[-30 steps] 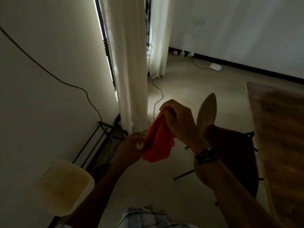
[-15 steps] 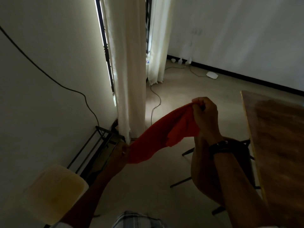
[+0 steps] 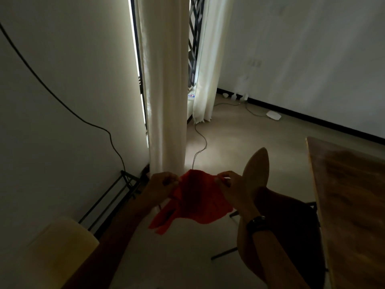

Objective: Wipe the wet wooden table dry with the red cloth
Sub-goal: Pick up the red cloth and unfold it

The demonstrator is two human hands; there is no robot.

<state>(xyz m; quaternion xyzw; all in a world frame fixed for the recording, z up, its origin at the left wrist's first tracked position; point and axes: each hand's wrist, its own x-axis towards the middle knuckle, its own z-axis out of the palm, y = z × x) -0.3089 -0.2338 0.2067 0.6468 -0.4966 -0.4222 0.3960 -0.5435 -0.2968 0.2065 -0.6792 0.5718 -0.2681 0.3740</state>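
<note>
- Dim room, pale walls, beige floor [image 3: 250, 132]. Daylight leaks past cream curtains [image 3: 166, 90] at 12 o'clock, with a dark window grille [image 3: 193, 38] between them.
- red cloth [image 3: 198, 203] is at frame centre, held in the air over the floor and well apart from the wooden table [image 3: 350, 195]. Its top edge is stretched between both hands. The rest hangs loose, one tail drooping toward 7 o'clock.
- left hand [image 3: 161, 185]: grip closed on the cloth's top-left edge in a thumb-and-finger pinch.
- right hand [image 3: 231, 188]: grip closed on the top-right edge, same pinch. Dark wristwatch [image 3: 257, 223] on that wrist.
- Table is at 3 o'clock, with only its left edge and part of the brown top in frame. Too dark to tell wet from dry.
- chair [image 3: 257, 170] stands between the hands and the table: tan backrest just behind the right hand, dark seat, black legs.
- Black metal rack [image 3: 112, 195] against the wall at 9 o'clock; pale yellow seat [image 3: 60, 247] at 7 o'clock.
- wall cable [image 3: 62, 105] runs down at 10 o'clock; floor cable [image 3: 201, 140] snakes out below the curtains.
- white flat object [image 3: 274, 115] lies on the floor at 1 o'clock, near the baseboard.
</note>
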